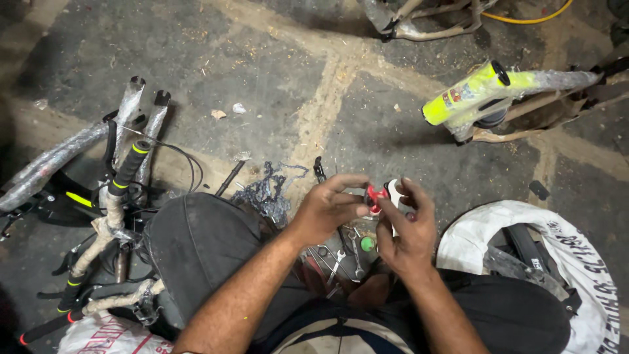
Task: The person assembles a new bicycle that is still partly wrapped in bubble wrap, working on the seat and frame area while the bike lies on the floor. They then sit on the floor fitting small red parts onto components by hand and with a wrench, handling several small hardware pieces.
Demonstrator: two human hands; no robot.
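Pinching a small red-and-white part point(383, 195) at frame centre: left hand point(327, 206) and right hand point(405, 229) both closed on it, fingers hiding most of it. Its white piece stands roughly upright; exact shape unclear. Below, spanners point(337, 259) lie on the floor point(275, 72). White sack point(590, 262), lower right, contents dark and indistinct. Yellow frame tube point(468, 92) upper right.
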